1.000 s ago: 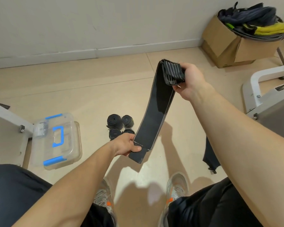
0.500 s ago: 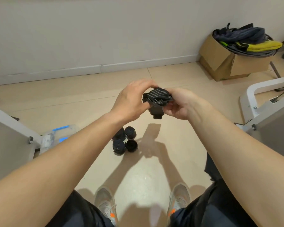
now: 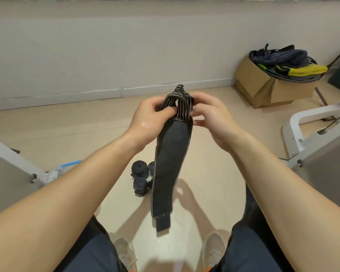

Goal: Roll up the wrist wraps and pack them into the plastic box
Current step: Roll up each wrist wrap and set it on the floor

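Observation:
I hold a black wrist wrap (image 3: 170, 160) in front of me by its striped top end. My left hand (image 3: 148, 119) pinches that end from the left and my right hand (image 3: 208, 114) pinches it from the right. The wrap's long black tail hangs straight down between my arms. Several rolled black wraps (image 3: 139, 169) lie on the floor behind the tail, partly hidden by it. Of the clear plastic box (image 3: 55, 173) with blue clips, only a corner shows past my left forearm.
A cardboard box (image 3: 271, 87) full of dark and yellow fabric stands at the back right by the wall. White and grey bench frames flank me, one at the left (image 3: 10, 173) and one at the right (image 3: 320, 138). My shoes (image 3: 212, 250) rest on the tiled floor below.
The left hand let go of the wrap's lower end and rose to the striped top. The wrap was bunched between both hands half a second ago; its tail now hangs down again.

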`<state>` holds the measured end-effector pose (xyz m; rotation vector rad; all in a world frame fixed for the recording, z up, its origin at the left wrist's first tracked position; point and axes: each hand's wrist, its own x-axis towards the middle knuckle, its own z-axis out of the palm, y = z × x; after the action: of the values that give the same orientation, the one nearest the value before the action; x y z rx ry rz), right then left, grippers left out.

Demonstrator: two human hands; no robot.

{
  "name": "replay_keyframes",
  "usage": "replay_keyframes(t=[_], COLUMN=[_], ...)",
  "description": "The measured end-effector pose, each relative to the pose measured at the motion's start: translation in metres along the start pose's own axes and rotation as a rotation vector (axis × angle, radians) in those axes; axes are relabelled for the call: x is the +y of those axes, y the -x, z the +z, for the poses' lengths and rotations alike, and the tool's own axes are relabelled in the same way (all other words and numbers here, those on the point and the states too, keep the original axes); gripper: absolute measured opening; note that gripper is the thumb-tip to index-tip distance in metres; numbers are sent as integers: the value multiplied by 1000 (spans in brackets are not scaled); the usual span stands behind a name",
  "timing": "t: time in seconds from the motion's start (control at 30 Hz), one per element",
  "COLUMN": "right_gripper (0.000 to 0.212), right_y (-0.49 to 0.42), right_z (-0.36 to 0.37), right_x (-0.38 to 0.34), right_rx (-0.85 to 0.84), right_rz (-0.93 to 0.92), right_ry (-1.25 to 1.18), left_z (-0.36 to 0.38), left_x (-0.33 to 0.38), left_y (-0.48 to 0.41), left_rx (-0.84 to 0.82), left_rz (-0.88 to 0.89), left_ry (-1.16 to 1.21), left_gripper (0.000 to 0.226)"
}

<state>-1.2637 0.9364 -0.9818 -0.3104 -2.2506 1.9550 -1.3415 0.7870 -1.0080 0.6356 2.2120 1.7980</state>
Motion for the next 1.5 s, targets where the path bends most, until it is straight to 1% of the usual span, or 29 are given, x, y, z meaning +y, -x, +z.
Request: replay_keyframes(t=[0.07, 0.17, 0.3, 0.37, 0.47, 0.6, 0.67, 0.77, 0.83, 0.9, 0.97, 1.07, 1.2, 1.27, 1.33, 1.5], right_gripper=[38, 30, 16, 9, 5, 4, 5, 11, 18, 22, 18, 4, 8, 9, 8, 10], right_y=[1, -1, -7, -11, -14, -18, -19, -20, -19, -19, -19, -22, -23, -23, -21, -19], right_z=[5, 9, 5, 2, 1, 1, 3, 3, 3, 5, 8, 10, 11, 12, 12, 11], right_x=[6, 14, 16, 18, 19, 19, 20, 21, 20, 20, 20, 21, 23, 23, 22, 19], right_rx=[-7, -5, -23, -13, -2, 21, 22, -16, -35, -18, 21, 95, 167, 172, 169, 176], right_rz=[-53, -95, -62, -49, -46, -46, -53, -57, -64, -74, -85, -77, -60, -55, -51, -68], right_ry=[-67, -106, -114, -127, -126, -137, -141, -109, -49, 39, 93, 96, 121, 103, 83, 109], left_z=[-3, -7, -9, -9, -5, 2, 2, -2, -3, -3, -3, -4, -2, -1, -1, 1], left_x=[-4, -9, -9, -11, -10, -7, -8, -12, -15, -16, -17, -18, -20, -21, -21, -21], left_y=[3, 9, 17, 19, 18, 16, 14, 10, 9, 10, 11, 11, 11, 11, 10, 10], left_rx=[-11, -36, -32, -30, 19, 148, 201, 224, 224, 208, 180, 137, 59, 89, 159, 251], left_rz=[-27, -43, -76, -38, 73, 171, 183, 168, 181, 213, 232, 260, 275, 284, 284, 329], left_ry=[20, 26, -2, -35, -81, -74, -76, -102, -132, -160, -158, -171, -205, -262, -345, -474], left_gripper=[12, 15, 30, 34, 36, 16, 12, 7, 6, 7, 11, 19, 18, 13, 8, 7])
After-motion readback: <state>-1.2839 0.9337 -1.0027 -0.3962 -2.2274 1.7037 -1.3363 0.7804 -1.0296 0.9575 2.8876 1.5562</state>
